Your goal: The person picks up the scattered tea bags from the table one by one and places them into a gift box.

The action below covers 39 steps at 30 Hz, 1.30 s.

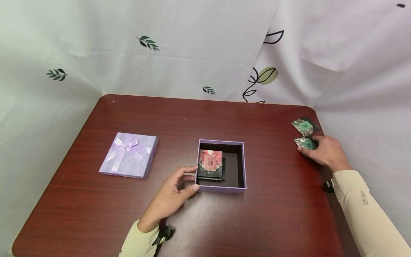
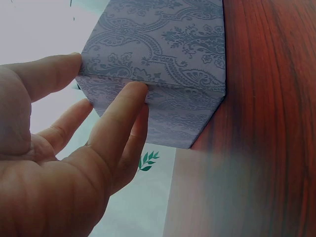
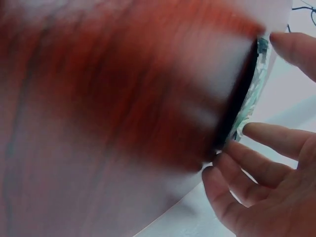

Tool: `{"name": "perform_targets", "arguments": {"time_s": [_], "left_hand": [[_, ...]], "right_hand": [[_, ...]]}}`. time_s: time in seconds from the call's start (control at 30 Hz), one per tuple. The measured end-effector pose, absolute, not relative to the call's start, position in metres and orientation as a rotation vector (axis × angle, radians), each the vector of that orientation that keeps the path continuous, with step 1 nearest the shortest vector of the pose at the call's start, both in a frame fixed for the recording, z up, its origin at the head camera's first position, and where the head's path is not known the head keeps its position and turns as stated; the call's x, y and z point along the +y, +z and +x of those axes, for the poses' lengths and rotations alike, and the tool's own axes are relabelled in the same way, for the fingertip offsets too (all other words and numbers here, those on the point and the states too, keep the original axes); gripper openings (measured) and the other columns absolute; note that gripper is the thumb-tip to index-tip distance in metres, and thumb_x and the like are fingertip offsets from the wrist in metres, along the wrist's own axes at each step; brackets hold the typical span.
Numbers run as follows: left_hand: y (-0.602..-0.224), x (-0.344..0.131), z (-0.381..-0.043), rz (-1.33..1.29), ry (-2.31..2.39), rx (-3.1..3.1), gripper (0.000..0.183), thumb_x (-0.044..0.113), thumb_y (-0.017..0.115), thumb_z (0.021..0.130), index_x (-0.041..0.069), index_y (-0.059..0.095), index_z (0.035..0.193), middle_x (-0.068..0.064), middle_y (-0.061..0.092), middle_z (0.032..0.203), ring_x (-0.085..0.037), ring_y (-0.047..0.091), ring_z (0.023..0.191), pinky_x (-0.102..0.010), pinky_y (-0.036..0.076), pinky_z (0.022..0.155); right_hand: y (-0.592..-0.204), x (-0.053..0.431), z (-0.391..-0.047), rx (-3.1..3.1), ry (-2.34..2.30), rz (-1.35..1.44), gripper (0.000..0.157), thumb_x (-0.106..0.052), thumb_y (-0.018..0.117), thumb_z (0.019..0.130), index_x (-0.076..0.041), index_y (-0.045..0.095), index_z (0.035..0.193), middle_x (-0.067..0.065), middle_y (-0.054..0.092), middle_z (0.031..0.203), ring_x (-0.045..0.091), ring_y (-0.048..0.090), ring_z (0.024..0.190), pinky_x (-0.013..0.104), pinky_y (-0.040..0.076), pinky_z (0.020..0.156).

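Observation:
An open purple box (image 1: pixel 237 190) with a dark inside stands at the middle of the table. Inside, a red-and-black tea packet (image 1: pixel 210 162) lies on top of other dark packets at the left. My left hand (image 1: pixel 171 194) touches the box's left side, thumb at the near corner; the left wrist view shows its fingertips against the patterned wall (image 2: pixel 173 44). Far to the right, my right hand (image 1: pixel 327 151) holds a green tea packet (image 1: pixel 305 143) between thumb and fingers at the table's edge. Another green tea packet (image 1: pixel 303 126) lies just beyond it.
A lilac patterned lid (image 1: pixel 130 155) with a ribbon bow lies on the left of the dark red wooden table (image 1: pixel 257 221). White curtains (image 1: pixel 192 46) with leaf prints hang around the back and sides.

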<state>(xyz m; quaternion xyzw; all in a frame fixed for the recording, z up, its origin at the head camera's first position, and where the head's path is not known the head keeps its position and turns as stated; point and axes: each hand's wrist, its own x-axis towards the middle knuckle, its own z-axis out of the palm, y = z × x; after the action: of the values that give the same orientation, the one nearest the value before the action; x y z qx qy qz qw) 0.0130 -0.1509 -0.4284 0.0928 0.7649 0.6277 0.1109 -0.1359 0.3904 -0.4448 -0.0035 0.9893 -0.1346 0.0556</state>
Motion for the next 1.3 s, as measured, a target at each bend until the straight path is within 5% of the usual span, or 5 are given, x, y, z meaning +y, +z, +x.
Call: {"name": "perform_targets", "arguments": {"time_s": [0.63,1.3], "left_hand": [[-0.432,-0.15,0.011,0.28,1.847,2.24,0.052,0.007,0.077,0.097,0.009,0.058,0.145,-0.019,0.067,0.138,-0.04,0.067,0.125,-0.026,0.064,0.086],[-0.433,-0.151,0.01,0.282,1.844,2.241,0.052,0.006,0.076,0.097,0.01,0.058,0.146,-0.019,0.068,0.136,-0.04,0.068,0.125,-0.026,0.064,0.084]], "right_hand": [[-0.437,0.389,-0.139,2.99,-0.452,-0.047,0.078,-0.039,0.081,0.088,0.013,0.053,0.139,0.041,0.06,0.126,0.058,0.056,0.111,0.071,0.048,0.092],[-0.4,0.354,-0.126,3.104,-0.498,-0.149,0.077,-0.038,0.082,0.085,0.007,0.055,0.141,0.036,0.059,0.129,0.052,0.053,0.118,0.069,0.045,0.096]]}}
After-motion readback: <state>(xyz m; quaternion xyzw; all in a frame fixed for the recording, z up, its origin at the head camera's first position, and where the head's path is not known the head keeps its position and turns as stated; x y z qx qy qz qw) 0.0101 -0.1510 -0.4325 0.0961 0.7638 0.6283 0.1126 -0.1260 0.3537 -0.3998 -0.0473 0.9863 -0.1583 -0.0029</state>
